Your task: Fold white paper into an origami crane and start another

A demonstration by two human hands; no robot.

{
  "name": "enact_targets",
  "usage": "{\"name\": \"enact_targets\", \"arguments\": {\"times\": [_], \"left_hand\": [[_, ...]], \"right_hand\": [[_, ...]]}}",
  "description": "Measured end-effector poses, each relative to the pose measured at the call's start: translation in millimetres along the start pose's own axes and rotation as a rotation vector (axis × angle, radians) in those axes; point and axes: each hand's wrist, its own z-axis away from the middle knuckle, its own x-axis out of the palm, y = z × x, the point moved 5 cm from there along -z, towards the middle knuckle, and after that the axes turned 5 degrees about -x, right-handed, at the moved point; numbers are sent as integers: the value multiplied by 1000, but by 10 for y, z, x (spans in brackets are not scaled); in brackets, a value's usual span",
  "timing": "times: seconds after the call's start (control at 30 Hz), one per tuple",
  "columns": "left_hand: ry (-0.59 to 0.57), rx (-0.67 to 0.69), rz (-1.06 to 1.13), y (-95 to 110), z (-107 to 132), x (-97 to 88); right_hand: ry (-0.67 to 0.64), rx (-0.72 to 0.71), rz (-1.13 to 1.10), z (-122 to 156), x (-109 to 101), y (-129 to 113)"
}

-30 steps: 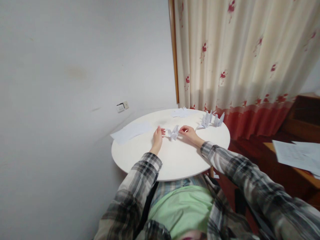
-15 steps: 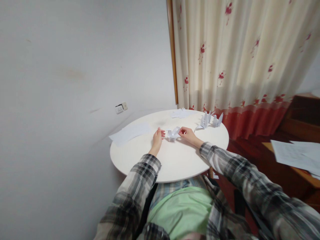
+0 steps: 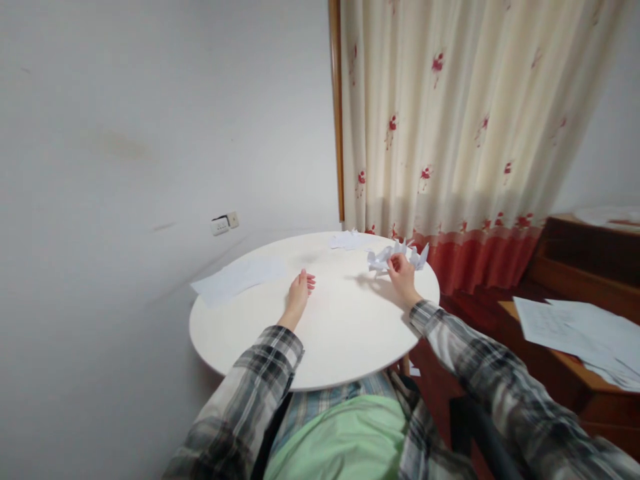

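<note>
My right hand pinches a folded white paper crane slightly above the right part of the round white table. Right behind my fingers stand other white paper cranes, partly hidden by the hand; how many cannot be made out. My left hand rests over the middle-left of the tabletop, palm turned inward, fingers loosely apart with nothing in them.
White sheets lie at the table's left edge, and small paper pieces at the back. A wall borders the left, a curtain the back. Papers cover a wooden desk at right.
My right hand has carried the paper crane rightward from the middle of the table to beside the other cranes. My left hand stays near its place, now apart from the crane.
</note>
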Motion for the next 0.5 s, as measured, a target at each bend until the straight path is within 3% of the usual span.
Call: {"name": "enact_targets", "arguments": {"times": [0.1, 0.2, 0.37, 0.5], "left_hand": [[-2, 6, 8, 23, 16, 1], [8, -1, 12, 33, 25, -5], [6, 7, 8, 42, 24, -3], [10, 5, 3, 49, 26, -4]], "right_hand": [[69, -4, 65, 23, -252, 75], [0, -23, 108, 68, -372, 132], [-259, -84, 295, 141, -307, 205], [-242, -43, 388, 108, -266, 311]]}}
